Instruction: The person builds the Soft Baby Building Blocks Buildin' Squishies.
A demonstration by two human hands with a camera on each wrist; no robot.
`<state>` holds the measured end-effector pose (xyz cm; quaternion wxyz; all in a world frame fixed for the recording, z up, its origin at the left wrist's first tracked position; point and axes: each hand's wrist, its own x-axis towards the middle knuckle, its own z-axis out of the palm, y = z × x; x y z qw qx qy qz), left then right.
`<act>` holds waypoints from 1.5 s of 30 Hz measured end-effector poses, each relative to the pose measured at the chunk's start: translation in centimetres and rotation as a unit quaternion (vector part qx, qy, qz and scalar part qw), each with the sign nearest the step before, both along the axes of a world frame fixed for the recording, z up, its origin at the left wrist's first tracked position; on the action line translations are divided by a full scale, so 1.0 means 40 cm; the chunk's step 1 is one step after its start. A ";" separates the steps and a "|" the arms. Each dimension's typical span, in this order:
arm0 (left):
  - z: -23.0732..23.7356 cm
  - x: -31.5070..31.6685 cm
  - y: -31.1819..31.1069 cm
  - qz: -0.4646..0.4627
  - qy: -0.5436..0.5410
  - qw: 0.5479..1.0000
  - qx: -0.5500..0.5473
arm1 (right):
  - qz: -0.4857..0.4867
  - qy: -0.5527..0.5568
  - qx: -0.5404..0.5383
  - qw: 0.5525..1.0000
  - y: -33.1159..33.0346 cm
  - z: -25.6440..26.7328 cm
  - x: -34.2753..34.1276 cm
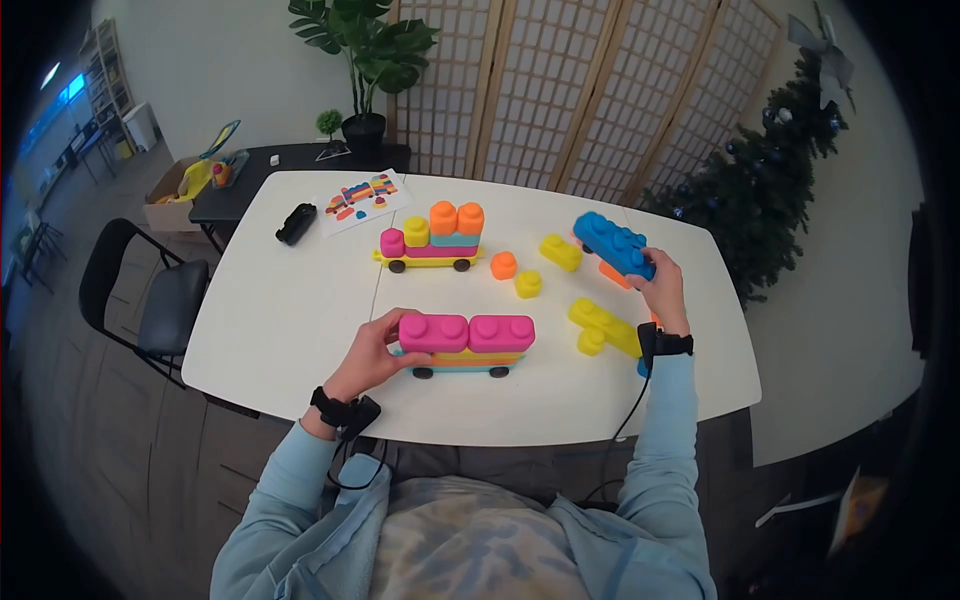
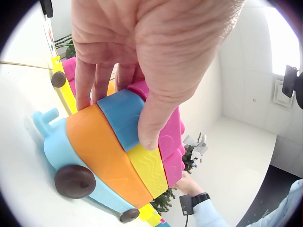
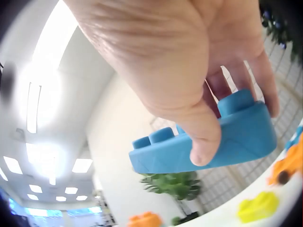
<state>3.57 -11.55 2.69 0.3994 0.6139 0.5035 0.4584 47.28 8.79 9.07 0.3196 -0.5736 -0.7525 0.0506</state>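
Observation:
My left hand grips the near end of a block wagon, thumb on one side and fingers on the other. The wagon stands on its dark wheels; two pink blocks top its layers. In the left wrist view a blue block and a yellow block lie over an orange block on the light blue wheeled base. My right hand pinches a long blue building block at one end, studs up, raised over the table's right side. An orange wheeled piece lies beyond it.
Behind the left hand's wagon stands a second wagon on a yellow base. Loose yellow blocks and an orange block lie mid-table, a yellow piece near the right forearm. A picture sheet and black object lie at back left.

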 end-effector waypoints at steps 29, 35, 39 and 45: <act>0.046 0.018 -0.018 0.043 -0.012 0.997 0.058 | 0.285 -0.125 0.029 0.950 -0.344 0.064 -0.389; 0.041 0.017 -0.019 0.051 0.039 0.991 0.116 | 0.285 -0.142 0.027 0.948 -0.345 0.052 -0.395; 0.044 0.008 -0.022 0.031 0.003 0.994 0.108 | 0.272 -0.150 0.024 0.950 -0.354 0.045 -0.398; 0.039 0.006 -0.020 0.038 -0.032 0.995 0.089 | 0.296 -0.094 -0.022 0.950 -0.352 0.040 -0.399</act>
